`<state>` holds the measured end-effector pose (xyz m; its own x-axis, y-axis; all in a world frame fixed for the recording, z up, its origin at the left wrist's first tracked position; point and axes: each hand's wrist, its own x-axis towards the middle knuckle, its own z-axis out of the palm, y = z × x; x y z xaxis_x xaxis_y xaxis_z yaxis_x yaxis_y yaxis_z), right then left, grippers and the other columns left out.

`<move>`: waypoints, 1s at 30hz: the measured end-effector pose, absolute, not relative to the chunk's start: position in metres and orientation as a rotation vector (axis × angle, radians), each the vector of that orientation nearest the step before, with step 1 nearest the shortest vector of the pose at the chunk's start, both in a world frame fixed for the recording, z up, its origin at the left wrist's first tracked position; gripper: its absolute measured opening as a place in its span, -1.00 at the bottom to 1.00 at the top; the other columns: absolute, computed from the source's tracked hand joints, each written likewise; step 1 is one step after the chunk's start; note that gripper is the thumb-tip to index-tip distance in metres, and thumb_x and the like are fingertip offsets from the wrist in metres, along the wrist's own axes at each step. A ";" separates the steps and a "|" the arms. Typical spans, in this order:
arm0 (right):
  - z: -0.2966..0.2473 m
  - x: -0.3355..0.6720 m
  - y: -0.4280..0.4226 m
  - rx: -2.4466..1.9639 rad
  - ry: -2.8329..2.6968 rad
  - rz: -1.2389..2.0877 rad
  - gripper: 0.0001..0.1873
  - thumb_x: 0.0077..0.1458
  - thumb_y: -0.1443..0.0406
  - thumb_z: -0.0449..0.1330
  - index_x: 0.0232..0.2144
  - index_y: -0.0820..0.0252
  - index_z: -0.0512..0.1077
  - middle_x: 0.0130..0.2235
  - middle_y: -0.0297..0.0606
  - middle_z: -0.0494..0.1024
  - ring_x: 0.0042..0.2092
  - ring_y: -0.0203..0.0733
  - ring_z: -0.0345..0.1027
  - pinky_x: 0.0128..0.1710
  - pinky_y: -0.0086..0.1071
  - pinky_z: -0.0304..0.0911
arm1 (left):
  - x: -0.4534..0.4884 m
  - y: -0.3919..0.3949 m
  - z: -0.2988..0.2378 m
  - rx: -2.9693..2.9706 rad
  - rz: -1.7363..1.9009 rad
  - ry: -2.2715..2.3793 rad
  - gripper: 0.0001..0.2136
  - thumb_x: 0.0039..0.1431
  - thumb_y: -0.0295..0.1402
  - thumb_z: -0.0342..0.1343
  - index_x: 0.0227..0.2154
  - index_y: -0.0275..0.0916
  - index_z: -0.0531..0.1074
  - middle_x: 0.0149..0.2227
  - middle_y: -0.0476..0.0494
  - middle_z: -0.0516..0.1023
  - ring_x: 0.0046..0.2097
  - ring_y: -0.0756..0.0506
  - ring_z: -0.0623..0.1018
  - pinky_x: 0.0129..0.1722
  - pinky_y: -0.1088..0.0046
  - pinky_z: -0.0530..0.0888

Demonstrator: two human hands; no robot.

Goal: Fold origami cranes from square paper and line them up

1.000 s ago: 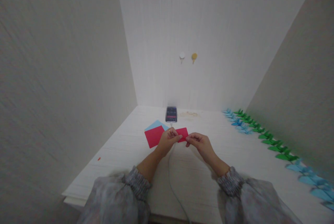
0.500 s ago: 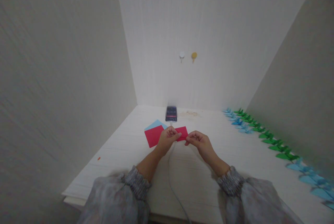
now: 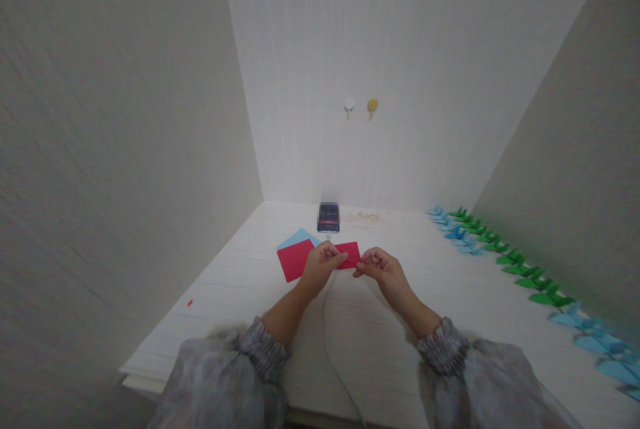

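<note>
A small folded piece of red paper is held between my two hands above the white table. My left hand pinches its left part, thumb on top. At its lower right corner, the thumb and fingers of my right hand are closed on the paper's edge. Beside my left hand lies a flat red sheet, partly covering a light blue sheet under it. My left hand hides the right end of these sheets.
A phone stands near the back wall, its cable running between my forearms to the front edge. Rows of green paper cranes and blue paper cranes line the right side. An orange scrap lies at left.
My right hand has shifted very slightly at the paper's lower right corner. Both hands keep hold of the red paper, and the other things have stayed in place.
</note>
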<state>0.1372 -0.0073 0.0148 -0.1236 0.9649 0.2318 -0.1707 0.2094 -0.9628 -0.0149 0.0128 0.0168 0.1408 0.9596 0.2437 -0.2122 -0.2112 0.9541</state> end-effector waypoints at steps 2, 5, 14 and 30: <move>0.015 0.137 -0.007 -0.861 -1.287 1.215 -0.77 -0.27 0.27 0.27 -0.53 0.19 0.28 -0.60 -0.39 0.43 -0.52 -0.24 0.38 -0.41 -0.35 0.23 | -0.015 0.013 0.016 1.281 1.333 0.824 -0.76 -0.23 -0.29 0.19 -0.63 -0.31 0.24 -0.68 0.09 0.25 -0.62 0.14 0.21 -0.59 0.59 0.12; 0.016 0.137 -0.008 -0.868 -1.267 1.224 -0.77 -0.27 0.28 0.26 -0.52 0.20 0.28 -0.59 -0.39 0.44 -0.52 -0.24 0.38 -0.42 -0.36 0.22 | -0.014 0.014 0.015 1.256 1.321 0.821 -0.76 -0.23 -0.29 0.19 -0.63 -0.31 0.23 -0.68 0.09 0.25 -0.62 0.14 0.21 -0.59 0.59 0.13; 0.018 0.136 -0.008 -0.844 -1.240 1.264 -0.77 -0.29 0.31 0.26 -0.50 0.19 0.28 -0.61 -0.42 0.43 -0.55 -0.24 0.37 -0.44 -0.35 0.22 | -0.014 0.017 0.010 1.286 1.328 0.840 -0.76 -0.20 -0.28 0.17 -0.62 -0.30 0.22 -0.69 0.09 0.23 -0.62 0.13 0.21 -0.60 0.58 0.12; 0.018 0.134 -0.009 -0.800 -1.221 1.255 -0.81 -0.26 0.41 0.19 -0.48 0.19 0.27 -0.61 -0.45 0.40 -0.59 -0.34 0.29 -0.49 -0.43 0.16 | -0.011 0.015 0.012 1.245 1.354 0.821 -0.72 -0.24 -0.30 0.19 -0.56 -0.28 0.18 -0.69 0.14 0.22 -0.64 0.14 0.23 -0.60 0.60 0.14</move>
